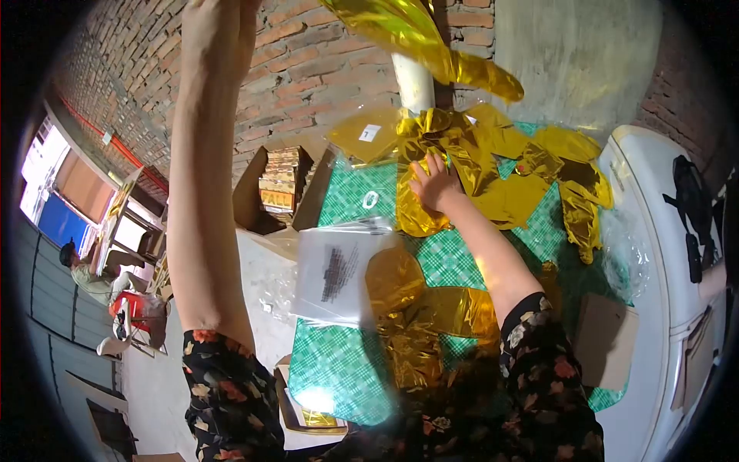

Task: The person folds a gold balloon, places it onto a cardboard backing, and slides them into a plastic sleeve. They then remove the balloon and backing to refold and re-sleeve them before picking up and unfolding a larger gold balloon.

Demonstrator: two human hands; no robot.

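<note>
From the head view we see the right hand (435,185) laid flat on a heap of gold foil balloons (500,165), its fingers (439,163) spread and pinching nothing. The heap lies at the far end of the green checked tabletop (339,362). The left hand (215,23) is raised to the top edge, and we cannot tell how its fingers stand. Another gold foil piece (431,42) hangs up there, near a white pipe (414,81). A clear packet (339,273) lies between the arms, near a cardboard box (250,196).
</note>
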